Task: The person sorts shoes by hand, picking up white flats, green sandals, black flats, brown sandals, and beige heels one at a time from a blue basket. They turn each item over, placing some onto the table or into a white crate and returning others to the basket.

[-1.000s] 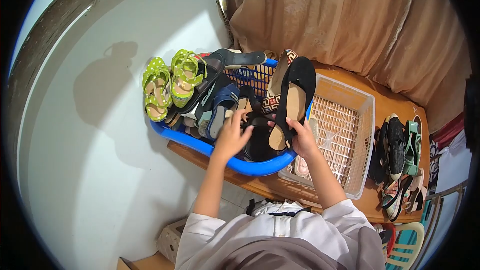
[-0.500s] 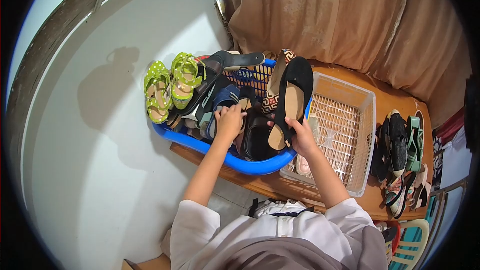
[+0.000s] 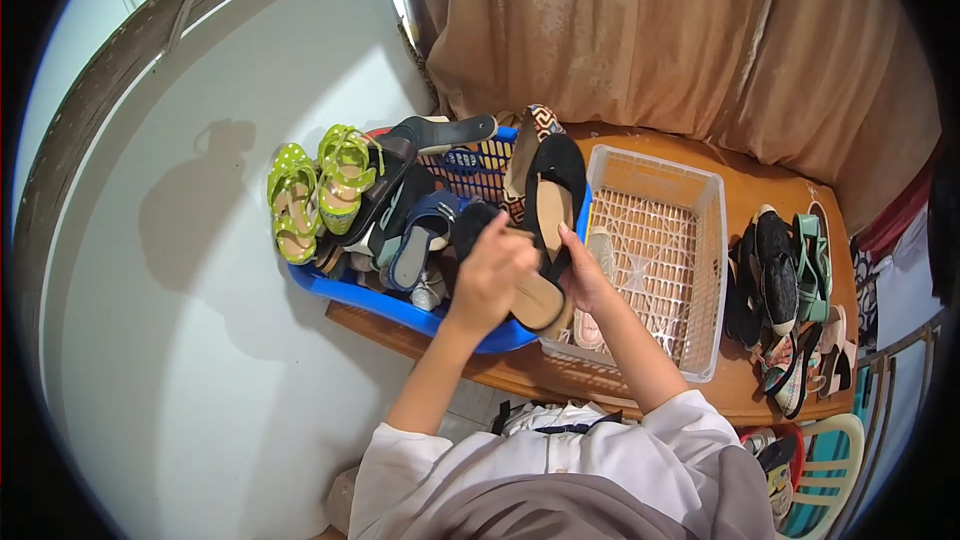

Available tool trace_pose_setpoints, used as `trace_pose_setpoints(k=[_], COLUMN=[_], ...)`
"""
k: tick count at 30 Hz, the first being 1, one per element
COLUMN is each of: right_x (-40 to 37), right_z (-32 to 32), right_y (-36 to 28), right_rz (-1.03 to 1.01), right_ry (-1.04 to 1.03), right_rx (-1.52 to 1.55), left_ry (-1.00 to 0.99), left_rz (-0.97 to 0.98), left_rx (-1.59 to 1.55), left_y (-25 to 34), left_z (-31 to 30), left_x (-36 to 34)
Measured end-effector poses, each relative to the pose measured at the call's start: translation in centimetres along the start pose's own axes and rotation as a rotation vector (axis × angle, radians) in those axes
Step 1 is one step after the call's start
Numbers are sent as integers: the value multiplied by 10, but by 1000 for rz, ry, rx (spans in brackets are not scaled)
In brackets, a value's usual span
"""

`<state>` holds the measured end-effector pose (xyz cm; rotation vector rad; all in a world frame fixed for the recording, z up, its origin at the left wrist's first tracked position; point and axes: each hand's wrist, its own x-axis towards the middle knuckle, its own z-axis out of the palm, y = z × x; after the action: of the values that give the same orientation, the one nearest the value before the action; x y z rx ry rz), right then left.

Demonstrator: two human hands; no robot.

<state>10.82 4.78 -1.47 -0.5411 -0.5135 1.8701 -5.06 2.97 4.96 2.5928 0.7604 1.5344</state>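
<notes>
My right hand (image 3: 588, 278) grips a black flat shoe (image 3: 556, 200) with a beige insole, toe pointing up, over the right end of the blue basket (image 3: 355, 296). My left hand (image 3: 495, 275) is closed on a second black flat shoe (image 3: 541, 302), partly hidden by the fingers and tilted beside the first. Heaped in the basket are lime polka-dot sandals (image 3: 345, 178), a navy sandal (image 3: 411, 252) and a dark wedge sandal (image 3: 440, 133). A patterned shoe (image 3: 543, 122) stands behind the black pair.
A clear plastic crate (image 3: 712, 270) is right of the basket, with a pale shoe (image 3: 589, 330) inside its left side. Farther right, several shoes, including a green sandal (image 3: 811, 265), lie on the wooden table (image 3: 640, 132). A brown curtain (image 3: 620, 40) hangs behind; a white wall (image 3: 200, 360) is left.
My left hand has moved from among the shoes in the basket toward my right hand, lifting a second black flat shoe. The camera view has shifted slightly.
</notes>
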Motion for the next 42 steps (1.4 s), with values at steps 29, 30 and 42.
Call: trace_pose_setpoints(k=[29, 30, 42], right_x=[-14, -16, -34], right_z=[-16, -16, -7], right_y=[-25, -25, -30], right_rz=[-364, -392, -418], right_ry=[281, 276, 139], right_rx=[-135, -187, -333], left_ry=[-263, -312, -65], left_rz=[-266, -260, -467], left_rx=[-42, -115, -388], left_y=[66, 63, 40], left_z=[10, 8, 8], left_x=[-33, -36, -47])
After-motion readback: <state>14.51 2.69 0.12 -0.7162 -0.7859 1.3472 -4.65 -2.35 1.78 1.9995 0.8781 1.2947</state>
